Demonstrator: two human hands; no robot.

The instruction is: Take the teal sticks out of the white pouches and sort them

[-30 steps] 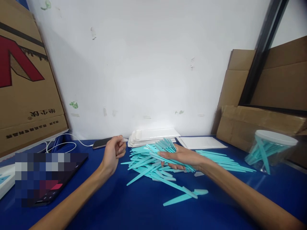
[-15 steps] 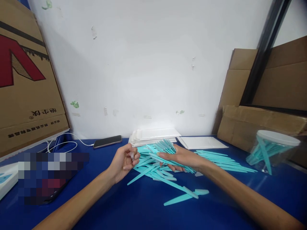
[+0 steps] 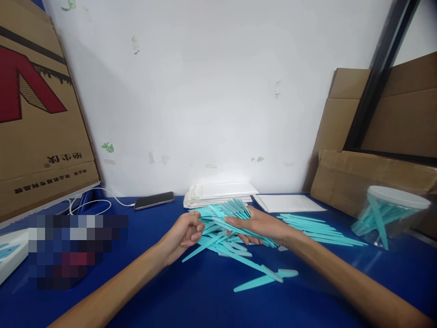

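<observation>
My right hand (image 3: pixel 254 225) is closed round a fanned bundle of turquoise eyebrow razors (image 3: pixel 235 208), their ends pointing up and left. Beneath it lies a loose pile of the same razors (image 3: pixel 211 239), crossing at many angles. My left hand (image 3: pixel 187 232) is at the left edge of the pile, fingers curled and thumb near the razors; what is inside them is hidden. Two crossed razors (image 3: pixel 254 284) rest in front of the pile. To the right, more razors (image 3: pixel 317 230) lie side by side in a row.
White flat packs (image 3: pixel 218 190) are stacked by the wall, with another white sheet (image 3: pixel 290 203) beside them. A clear tub (image 3: pixel 382 218) of razors stands at right. A phone (image 3: pixel 154 200) with a cable lies back left. Cardboard boxes (image 3: pixel 368 173) flank the blue table (image 3: pixel 153 296).
My left hand has turned and lowered slightly. The small clear piece that showed between its fingers is out of sight. My right hand keeps its bundle in place.
</observation>
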